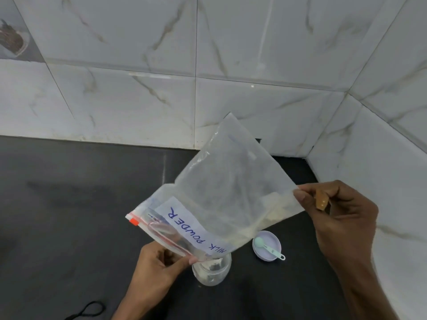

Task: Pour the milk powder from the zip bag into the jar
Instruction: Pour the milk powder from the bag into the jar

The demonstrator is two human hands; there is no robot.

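Observation:
A clear zip bag (215,185) with a white label reading "MILK POWDER" is held tilted above the dark counter, its red zip edge lowest. My left hand (159,266) pinches the zip end right over the mouth of a small clear jar (211,272). My right hand (339,213) pinches the bag's raised bottom corner at the right. A little pale powder clings inside the bag near its lower right fold. The jar stands upright, its top partly hidden by the bag, with some powder inside.
A round lilac lid (266,245) lies right of the jar with a small green spoon (269,247) resting on it. A black cord loop (87,310) lies at the front left. Marble-tiled walls (161,88) close the counter (69,204) at the back and right.

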